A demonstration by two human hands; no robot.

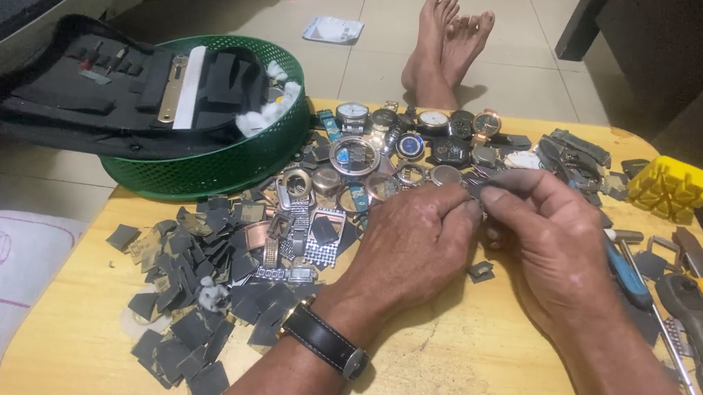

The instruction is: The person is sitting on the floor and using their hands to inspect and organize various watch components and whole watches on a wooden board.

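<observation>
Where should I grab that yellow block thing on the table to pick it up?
Probably take the yellow block by its two outer side walls, coming straight down from above. Its top is cut into slots and posts, so the flat sides likely give a steadier grip. It sits free near the table's far right corner, with tools close by.

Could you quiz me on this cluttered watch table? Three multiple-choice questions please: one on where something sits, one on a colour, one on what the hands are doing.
1. Where is the yellow block?
A. far right of the table
B. inside the basket
C. on the floor

2. What colour is the mesh basket?
A. red
B. green
C. white

3. What are the left hand and right hand doing?
A. resting flat and apart
B. pinching a small grey piece together
C. holding the blue-handled tool

Answers: 1 A, it sits by the table's right edge; 2 B, its wall is plainly green; 3 B, the fingertips of both hands meet on the piece.
</observation>
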